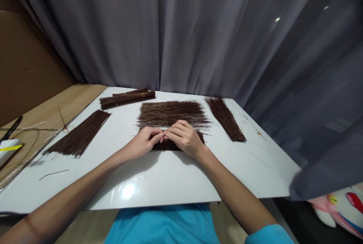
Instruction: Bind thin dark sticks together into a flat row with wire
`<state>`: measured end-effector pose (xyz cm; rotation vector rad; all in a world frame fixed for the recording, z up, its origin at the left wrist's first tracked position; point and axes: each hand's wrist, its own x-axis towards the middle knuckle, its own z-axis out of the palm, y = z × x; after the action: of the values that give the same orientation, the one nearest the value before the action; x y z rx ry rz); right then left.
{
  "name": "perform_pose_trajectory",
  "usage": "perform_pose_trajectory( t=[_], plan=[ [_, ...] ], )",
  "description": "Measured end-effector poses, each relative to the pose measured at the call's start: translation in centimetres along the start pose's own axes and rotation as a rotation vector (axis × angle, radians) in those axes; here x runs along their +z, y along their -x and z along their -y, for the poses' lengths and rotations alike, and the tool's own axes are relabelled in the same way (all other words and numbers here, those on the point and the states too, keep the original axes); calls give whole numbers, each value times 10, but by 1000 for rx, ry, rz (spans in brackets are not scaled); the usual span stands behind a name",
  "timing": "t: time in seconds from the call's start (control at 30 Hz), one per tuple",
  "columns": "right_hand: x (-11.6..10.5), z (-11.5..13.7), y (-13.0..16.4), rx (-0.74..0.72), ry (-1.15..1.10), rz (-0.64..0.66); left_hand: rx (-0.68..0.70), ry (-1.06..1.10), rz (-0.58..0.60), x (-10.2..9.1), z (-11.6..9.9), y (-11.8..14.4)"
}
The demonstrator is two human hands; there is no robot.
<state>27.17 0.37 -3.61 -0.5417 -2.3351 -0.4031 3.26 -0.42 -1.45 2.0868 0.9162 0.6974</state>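
My left hand (149,141) and my right hand (183,137) meet at their fingertips over the near bundle of thin brown sticks (170,145). Both have bent, closed fingers pinched together; whatever sits between the tips is too small to make out. The near bundle lies crosswise under the hands, which partly cover it. Just beyond it, a wider layer of the same dark brown sticks (172,112) is spread on the white table (159,183), its thin ends fanning out to the right.
At left lies a loose fan of sticks (79,133), with a single stick (53,174) nearer me. Tied bundles (127,99) rest at the back. Another pile (225,119) lies right, beside a thin ring (244,122). Scissors (11,128) sit on cardboard at far left; a grey curtain (181,32) hangs behind.
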Motion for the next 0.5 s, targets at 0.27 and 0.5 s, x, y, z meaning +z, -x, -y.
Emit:
perform_pose_trajectory(
  t=[0.27, 0.5],
  plan=[
    [2, -1, 0, 35, 5, 17, 23, -58, -4, -2, 2, 0],
    [-2, 1, -2, 60, 10, 29, 27, -124, -35, -1, 5, 0]
  ],
)
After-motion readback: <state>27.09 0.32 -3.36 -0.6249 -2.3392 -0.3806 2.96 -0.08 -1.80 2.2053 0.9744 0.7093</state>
